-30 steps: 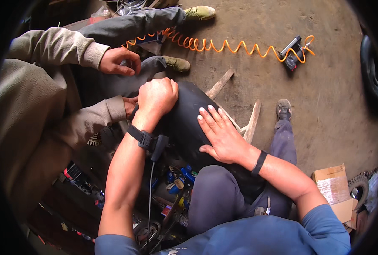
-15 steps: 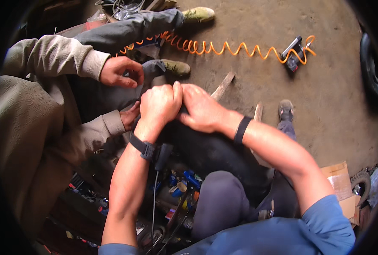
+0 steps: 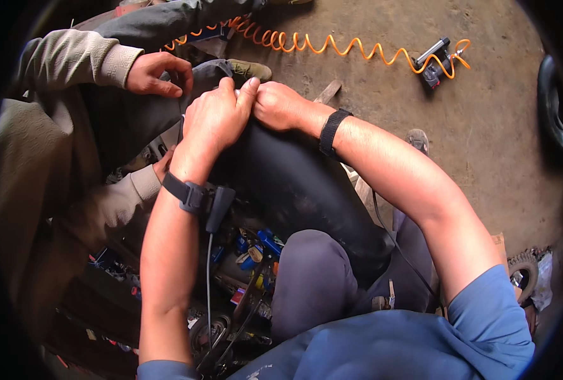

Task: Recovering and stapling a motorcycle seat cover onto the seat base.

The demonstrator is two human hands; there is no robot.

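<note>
my left hand (image 3: 218, 115) and right hand (image 3: 284, 106) meet at the far end of a black rubber tube (image 3: 297, 183). my fingers look curled tight onto it, though their tips are hidden. the tube slants down beside my bent knee (image 3: 310, 261), which probably steadies it, leaving both hands for gripping. a co-worker's hand (image 3: 160, 73) hovers nearby on the left. below, blue pieces (image 3: 269, 242) lie in clutter; whether any container holds them, i cannot tell.
</note>
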